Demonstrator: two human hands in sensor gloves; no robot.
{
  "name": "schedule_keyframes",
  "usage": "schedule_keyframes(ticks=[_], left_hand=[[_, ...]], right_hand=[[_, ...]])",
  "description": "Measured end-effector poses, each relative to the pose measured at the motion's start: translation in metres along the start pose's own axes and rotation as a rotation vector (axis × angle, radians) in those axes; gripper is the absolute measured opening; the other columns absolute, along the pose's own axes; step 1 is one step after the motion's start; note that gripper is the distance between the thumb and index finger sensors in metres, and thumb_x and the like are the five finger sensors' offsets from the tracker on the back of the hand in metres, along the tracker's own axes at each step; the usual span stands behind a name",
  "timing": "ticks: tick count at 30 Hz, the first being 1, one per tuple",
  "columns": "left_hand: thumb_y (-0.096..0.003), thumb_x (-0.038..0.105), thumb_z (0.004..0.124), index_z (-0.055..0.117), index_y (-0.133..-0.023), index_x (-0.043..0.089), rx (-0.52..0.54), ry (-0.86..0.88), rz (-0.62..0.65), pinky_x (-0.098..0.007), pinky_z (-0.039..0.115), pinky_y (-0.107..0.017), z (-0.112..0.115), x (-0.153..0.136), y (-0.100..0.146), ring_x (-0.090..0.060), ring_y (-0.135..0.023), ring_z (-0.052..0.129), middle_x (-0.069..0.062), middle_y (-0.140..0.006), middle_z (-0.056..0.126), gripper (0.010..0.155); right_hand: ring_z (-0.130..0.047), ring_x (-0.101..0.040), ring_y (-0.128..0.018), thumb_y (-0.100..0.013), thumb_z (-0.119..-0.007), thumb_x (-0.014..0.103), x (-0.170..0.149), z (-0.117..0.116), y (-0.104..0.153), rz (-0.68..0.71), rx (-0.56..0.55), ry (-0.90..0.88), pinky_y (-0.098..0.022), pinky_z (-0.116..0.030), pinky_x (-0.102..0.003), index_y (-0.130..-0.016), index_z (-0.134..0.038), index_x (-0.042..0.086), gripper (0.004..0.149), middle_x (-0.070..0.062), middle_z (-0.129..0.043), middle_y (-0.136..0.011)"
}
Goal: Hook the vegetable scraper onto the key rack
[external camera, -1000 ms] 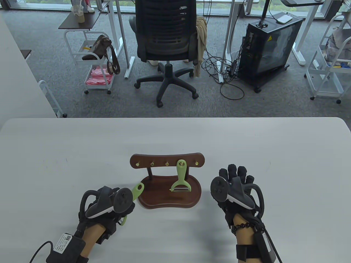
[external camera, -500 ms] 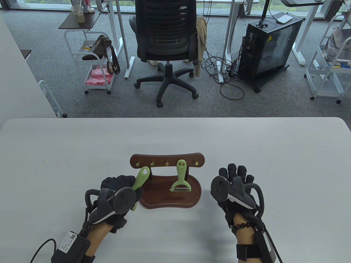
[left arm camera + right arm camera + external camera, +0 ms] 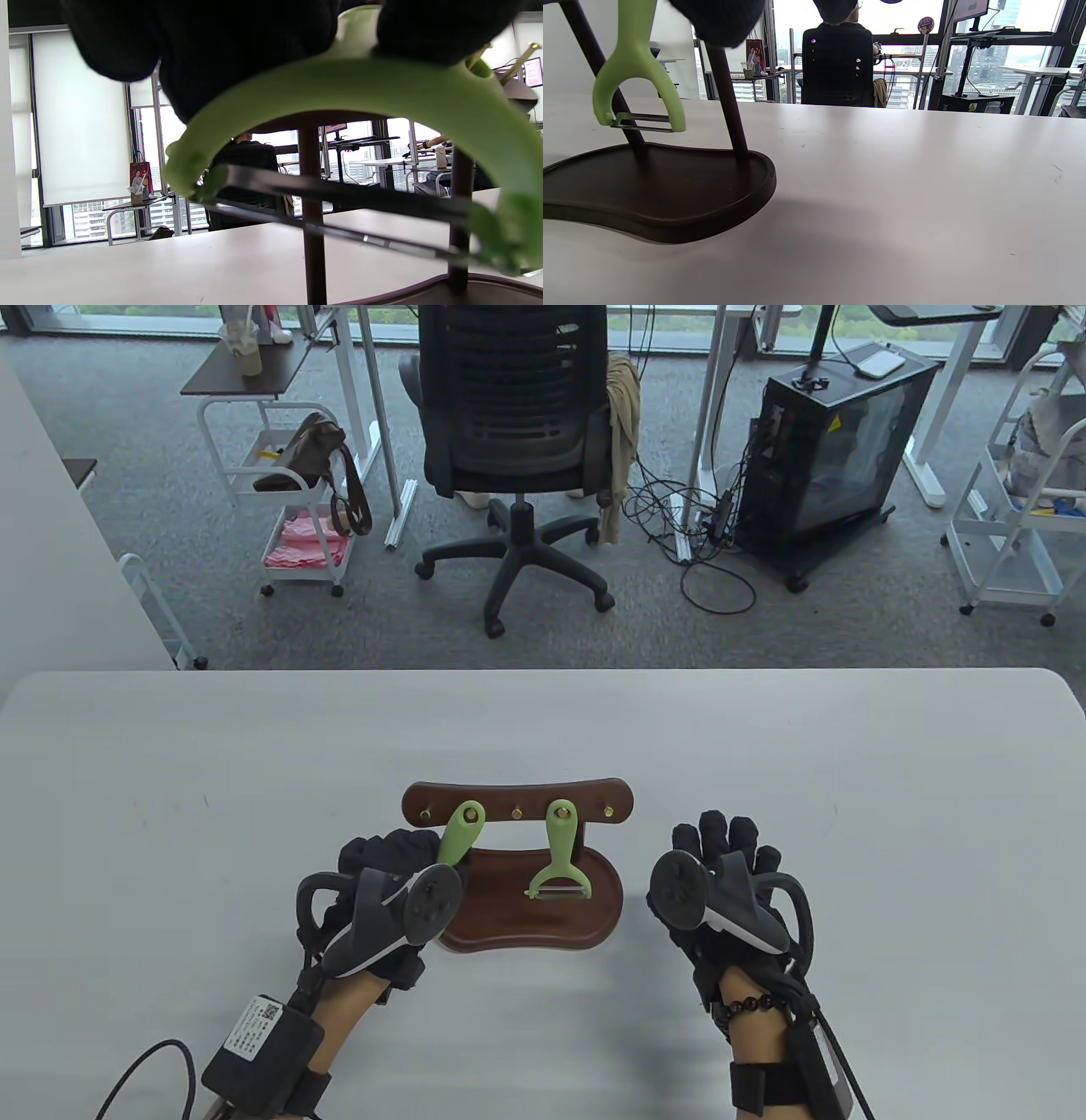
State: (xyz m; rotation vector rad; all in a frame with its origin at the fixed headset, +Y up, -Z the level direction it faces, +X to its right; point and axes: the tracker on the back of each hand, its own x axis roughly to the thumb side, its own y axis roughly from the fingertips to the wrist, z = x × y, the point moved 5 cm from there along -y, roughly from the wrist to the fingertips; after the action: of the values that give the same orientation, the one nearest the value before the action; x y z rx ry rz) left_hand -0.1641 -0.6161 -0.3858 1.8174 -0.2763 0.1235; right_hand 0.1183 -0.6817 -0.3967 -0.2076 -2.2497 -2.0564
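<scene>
A dark wooden key rack (image 3: 517,802) with brass hooks stands on its tray base (image 3: 543,925) at the table's middle front. One green vegetable scraper (image 3: 558,853) hangs from a hook right of centre; it also shows in the right wrist view (image 3: 634,63). My left hand (image 3: 390,882) grips a second green scraper (image 3: 461,833), handle hole up, right at the rack's second hook from the left. In the left wrist view its green fork and blade (image 3: 339,110) fill the frame. My right hand (image 3: 721,874) rests on the table, fingers spread, holding nothing.
The white table (image 3: 848,780) spreads all round the rack. Beyond its far edge are an office chair (image 3: 517,449), a black computer case (image 3: 836,449) and white carts (image 3: 288,500).
My left hand has lifted the second scraper from beside the base up and to the right, to the rack's bar. My right hand has barely moved.
</scene>
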Motion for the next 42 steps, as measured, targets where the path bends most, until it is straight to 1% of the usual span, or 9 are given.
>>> schedule_keyframes(ticks=[9,19,28,33,38,42], left_hand=[[-0.0489,0.055,0.079,0.084,-0.085,0.011,-0.004,-0.042,-0.027,-0.062,0.079,-0.060,0.007,0.003,-0.005,-0.027,-0.056,0.105,-0.011,-0.072,0.097,0.057],[-0.0493,0.055,0.078,0.084,-0.085,0.010,-0.023,-0.060,-0.074,-0.061,0.081,-0.059,0.022,0.003,-0.010,-0.026,-0.054,0.106,-0.010,-0.070,0.097,0.057],[-0.0502,0.054,0.076,0.083,-0.086,0.010,-0.004,-0.066,-0.114,-0.060,0.081,-0.058,0.032,0.008,-0.009,-0.026,-0.055,0.106,-0.011,-0.072,0.097,0.058],[-0.0511,0.054,0.075,0.082,-0.089,0.010,-0.011,0.005,-0.123,-0.060,0.080,-0.059,0.037,0.004,-0.009,-0.027,-0.058,0.106,-0.011,-0.075,0.097,0.058],[-0.0519,0.054,0.074,0.081,-0.091,0.010,-0.057,0.069,-0.131,-0.061,0.078,-0.061,0.043,0.000,-0.009,-0.029,-0.062,0.106,-0.012,-0.079,0.095,0.059],[-0.0520,0.053,0.074,0.081,-0.091,0.010,-0.067,0.070,-0.132,-0.062,0.078,-0.061,0.044,-0.002,-0.008,-0.029,-0.062,0.106,-0.012,-0.079,0.096,0.059]], right_hand=[[-0.024,-0.072,-0.097,-0.059,-0.066,0.042,0.000,0.001,0.000,0.002,-0.006,-0.005,-0.064,-0.032,-0.083,-0.113,-0.035,-0.008,0.081,-0.042,-0.020,-0.112],[-0.024,-0.072,-0.097,-0.059,-0.066,0.042,0.000,0.001,0.000,0.003,-0.004,-0.008,-0.064,-0.033,-0.083,-0.113,-0.035,-0.008,0.081,-0.042,-0.020,-0.112],[-0.024,-0.072,-0.097,-0.059,-0.066,0.042,0.000,0.001,0.001,0.003,0.002,-0.014,-0.064,-0.033,-0.083,-0.113,-0.035,-0.008,0.081,-0.042,-0.020,-0.112],[-0.023,-0.072,-0.097,-0.059,-0.066,0.043,0.000,0.001,0.000,0.003,0.006,-0.018,-0.064,-0.033,-0.083,-0.113,-0.035,-0.009,0.081,-0.042,-0.020,-0.112],[-0.024,-0.072,-0.097,-0.059,-0.066,0.043,0.000,0.000,0.000,0.003,0.012,-0.020,-0.064,-0.033,-0.083,-0.113,-0.035,-0.009,0.080,-0.042,-0.020,-0.112],[-0.024,-0.072,-0.097,-0.059,-0.066,0.043,0.001,0.000,0.001,0.006,0.014,-0.016,-0.065,-0.034,-0.082,-0.113,-0.035,-0.009,0.081,-0.042,-0.020,-0.112]])
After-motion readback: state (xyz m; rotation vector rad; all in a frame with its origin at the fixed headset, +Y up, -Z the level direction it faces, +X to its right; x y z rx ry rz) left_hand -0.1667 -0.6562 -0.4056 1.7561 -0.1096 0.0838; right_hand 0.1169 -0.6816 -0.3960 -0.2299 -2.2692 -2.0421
